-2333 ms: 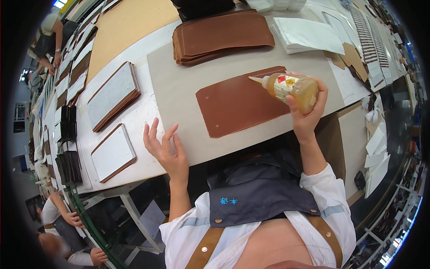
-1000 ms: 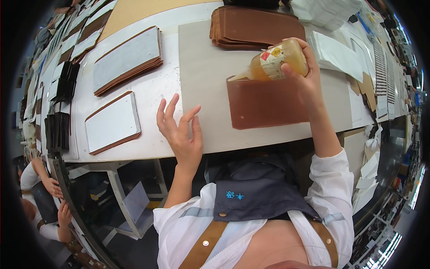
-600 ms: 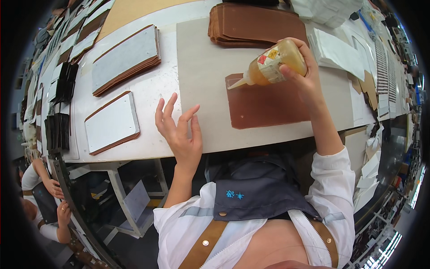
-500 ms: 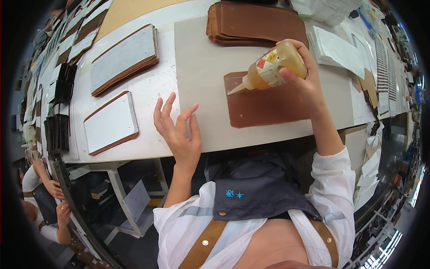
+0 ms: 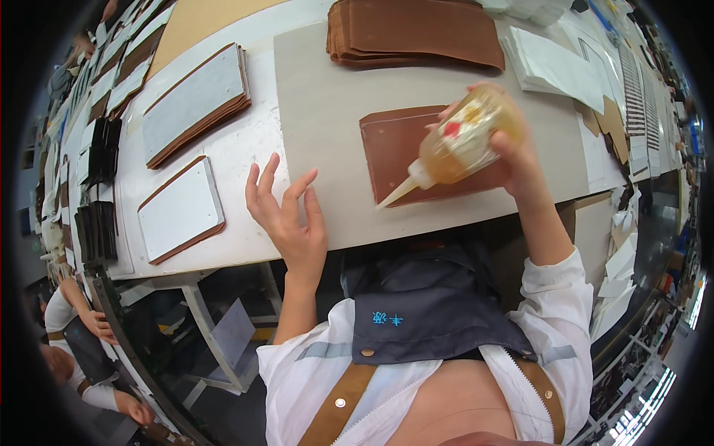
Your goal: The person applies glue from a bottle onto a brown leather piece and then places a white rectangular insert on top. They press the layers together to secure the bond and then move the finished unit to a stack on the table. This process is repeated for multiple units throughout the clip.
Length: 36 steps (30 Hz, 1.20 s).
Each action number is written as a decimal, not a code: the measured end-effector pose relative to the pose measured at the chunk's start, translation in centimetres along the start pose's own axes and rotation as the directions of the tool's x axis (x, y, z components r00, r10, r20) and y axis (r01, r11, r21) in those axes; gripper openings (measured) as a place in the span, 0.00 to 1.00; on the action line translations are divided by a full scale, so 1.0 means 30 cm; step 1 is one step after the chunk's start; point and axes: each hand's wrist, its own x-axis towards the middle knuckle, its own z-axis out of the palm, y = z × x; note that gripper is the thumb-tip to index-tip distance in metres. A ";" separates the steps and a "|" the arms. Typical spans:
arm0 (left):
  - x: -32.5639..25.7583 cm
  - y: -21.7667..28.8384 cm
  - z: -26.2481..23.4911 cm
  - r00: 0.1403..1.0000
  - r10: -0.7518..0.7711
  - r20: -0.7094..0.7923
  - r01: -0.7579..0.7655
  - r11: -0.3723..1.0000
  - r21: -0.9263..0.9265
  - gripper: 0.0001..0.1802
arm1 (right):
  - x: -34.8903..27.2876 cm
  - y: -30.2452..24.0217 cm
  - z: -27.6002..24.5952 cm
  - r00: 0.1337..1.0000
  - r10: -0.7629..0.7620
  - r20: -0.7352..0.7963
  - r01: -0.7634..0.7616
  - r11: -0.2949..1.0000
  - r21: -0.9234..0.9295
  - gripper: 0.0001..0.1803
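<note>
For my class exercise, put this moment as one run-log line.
Right grip: holds bottle, nozzle slanting down by near left corner of brown sheet | Left grip: empty, open | Beyond sheet: brown stack

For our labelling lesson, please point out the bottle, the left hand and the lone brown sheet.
Bottle (image 5: 468, 143), head view: on its label.
Left hand (image 5: 294, 224), head view: middle, below the fingers.
Lone brown sheet (image 5: 393, 151), head view: left part of its surface.
</note>
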 end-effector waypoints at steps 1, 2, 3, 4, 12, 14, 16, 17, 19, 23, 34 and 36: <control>0.000 0.001 0.000 1.000 0.002 0.000 -0.002 1.000 0.007 0.12 | -0.010 -0.006 -0.014 0.999 0.032 -0.039 -0.027 0.990 0.137 0.37; 0.000 0.002 0.000 1.000 0.005 0.001 -0.005 1.000 0.014 0.12 | -0.013 -0.014 -0.031 0.991 0.043 -0.124 -0.008 0.964 0.265 0.41; -0.001 0.003 -0.002 1.000 -0.001 0.002 0.001 1.000 0.008 0.12 | -0.006 -0.027 -0.053 0.977 0.063 -0.206 0.022 0.922 0.387 0.44; 0.000 0.006 -0.001 1.000 -0.004 0.003 0.004 1.000 -0.003 0.12 | -0.002 -0.047 -0.084 0.954 0.090 -0.286 0.068 0.865 0.498 0.48; -0.005 0.011 0.002 1.000 0.004 -0.003 -0.004 1.000 0.020 0.12 | -0.062 -0.182 -0.407 0.925 -0.064 -0.373 0.291 0.751 0.593 0.49; -0.002 0.016 0.001 1.000 0.005 0.001 -0.005 1.000 0.026 0.12 | -0.079 -0.183 -0.477 0.852 -0.140 -0.505 0.331 0.890 0.312 0.42; 0.006 0.023 0.010 1.000 0.005 0.012 -0.005 1.000 0.013 0.12 | -0.103 -0.171 -0.546 0.744 -0.247 -0.621 0.300 0.954 -0.020 0.35; 0.005 0.026 0.009 1.000 0.002 0.015 -0.002 1.000 0.016 0.12 | -0.106 -0.171 -0.558 0.753 -0.275 -0.598 0.277 0.957 -0.091 0.35; 0.004 0.027 0.008 1.000 0.003 0.017 -0.003 1.000 0.027 0.12 | -0.113 -0.169 -0.576 0.773 -0.323 -0.546 0.229 0.945 -0.235 0.33; 0.002 0.020 0.008 1.000 0.020 0.021 -0.021 0.999 0.050 0.12 | -0.103 -0.152 -0.569 0.766 -0.342 -0.544 0.184 0.928 -0.324 0.33; 0.001 0.020 0.011 0.999 0.027 0.031 -0.029 0.998 0.064 0.12 | -0.085 -0.136 -0.557 0.766 -0.347 -0.541 0.145 0.913 -0.380 0.36; 0.003 0.027 0.010 0.999 0.026 0.038 -0.028 0.998 0.063 0.12 | -0.088 -0.139 -0.571 0.772 -0.355 -0.527 0.145 0.906 -0.398 0.37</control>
